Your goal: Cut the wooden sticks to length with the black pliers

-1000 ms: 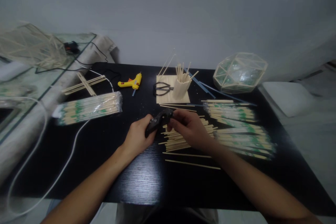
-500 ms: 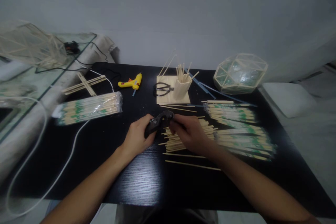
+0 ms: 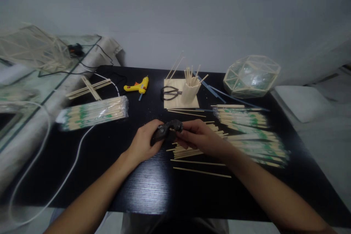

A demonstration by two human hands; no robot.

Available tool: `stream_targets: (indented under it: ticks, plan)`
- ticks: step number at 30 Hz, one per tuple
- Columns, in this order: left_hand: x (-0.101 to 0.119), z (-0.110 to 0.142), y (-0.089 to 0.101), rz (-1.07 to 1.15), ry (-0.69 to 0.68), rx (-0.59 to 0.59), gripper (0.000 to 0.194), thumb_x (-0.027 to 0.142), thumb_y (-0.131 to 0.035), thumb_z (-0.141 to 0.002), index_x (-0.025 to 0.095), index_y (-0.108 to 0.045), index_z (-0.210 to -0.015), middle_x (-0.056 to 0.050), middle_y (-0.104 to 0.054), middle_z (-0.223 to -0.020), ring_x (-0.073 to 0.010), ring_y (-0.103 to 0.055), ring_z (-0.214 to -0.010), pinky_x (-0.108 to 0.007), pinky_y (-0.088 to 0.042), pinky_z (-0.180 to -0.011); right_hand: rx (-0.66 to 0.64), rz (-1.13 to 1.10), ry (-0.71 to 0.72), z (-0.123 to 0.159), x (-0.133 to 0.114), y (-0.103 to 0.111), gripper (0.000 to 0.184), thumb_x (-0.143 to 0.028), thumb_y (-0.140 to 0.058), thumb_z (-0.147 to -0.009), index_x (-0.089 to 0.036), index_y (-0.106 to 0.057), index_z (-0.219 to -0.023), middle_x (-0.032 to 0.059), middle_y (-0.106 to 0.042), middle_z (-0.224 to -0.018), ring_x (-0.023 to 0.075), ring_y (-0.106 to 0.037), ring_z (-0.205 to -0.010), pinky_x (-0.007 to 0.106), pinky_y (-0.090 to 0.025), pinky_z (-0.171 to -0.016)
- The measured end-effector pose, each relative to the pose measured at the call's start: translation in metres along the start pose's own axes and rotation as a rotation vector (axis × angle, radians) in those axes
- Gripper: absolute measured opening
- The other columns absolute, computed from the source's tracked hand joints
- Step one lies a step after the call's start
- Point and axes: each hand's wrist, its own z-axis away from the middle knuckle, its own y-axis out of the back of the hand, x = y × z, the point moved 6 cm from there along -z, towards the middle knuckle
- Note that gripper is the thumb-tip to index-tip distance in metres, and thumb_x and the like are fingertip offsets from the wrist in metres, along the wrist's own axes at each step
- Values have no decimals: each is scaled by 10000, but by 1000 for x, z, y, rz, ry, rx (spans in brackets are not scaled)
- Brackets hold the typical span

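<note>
1. Loose sticks (image 3: 202,172), then stick pile (image 3: 186,152) under my right hand; wrapped packs (image 3: 255,142) right, wrapped pack (image 3: 94,112) left.
2. Farther: scissors (image 3: 170,93) and stick-filled wooden holder (image 3: 190,94) on board (image 3: 172,103); yellow glue gun (image 3: 136,87) left, geometric stick frame (image 3: 252,77) right.
3. Black table (image 3: 148,193): room between my forearms, up to near edge.
4. Left hand (image 3: 145,139) closed round black hand tool (image 3: 168,130); right hand (image 3: 199,137) curled at its end, can't tell the grip.
</note>
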Motion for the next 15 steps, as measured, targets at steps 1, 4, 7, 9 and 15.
stream_targets:
  ticks: [1,4,7,9,15]
  plan:
    - [0,0,0,6,-5,-8,247,79,-544,-791,183,-592,-1010,-24,-655,-900,-160,-614,-802,-267,-479,-739,-14,-25,-28,0,1,-1,387,-452,-595,-992,-141,-618,-763,-30,-508,-629,73,-394,-542,216,-271,-482]
    - [0,0,0,15,-9,-30,261,72,-541,-789,184,-592,-1019,-25,-653,-907,-160,-611,-806,-267,-474,-740,-42,-101,-121,2,8,-2,388,-481,-599,-983,-132,-640,-817,-47,-490,-603,56,-332,-483,211,-211,-424]
    - [0,0,-1,31,3,-47,195,71,-540,-797,190,-574,-948,-4,-624,-841,-143,-583,-748,-248,-447,-693,-60,-192,-180,2,13,-2,385,-495,-625,-961,-130,-641,-840,-58,-478,-600,45,-305,-458,202,-188,-399]
    - [-2,0,-3,49,18,-55,127,79,-543,-817,195,-538,-868,17,-584,-772,-125,-549,-686,-234,-415,-647,-67,-255,-192,2,16,-2,372,-490,-651,-944,-132,-642,-843,-63,-468,-595,44,-300,-453,198,-182,-389]
    - [-6,-1,-8,67,94,-75,146,161,-547,-901,199,-477,-778,50,-501,-674,-96,-465,-583,-221,-349,-576,-26,-318,-231,1,21,1,372,-494,-669,-928,-135,-647,-836,-66,-456,-588,40,-264,-442,199,-154,-383]
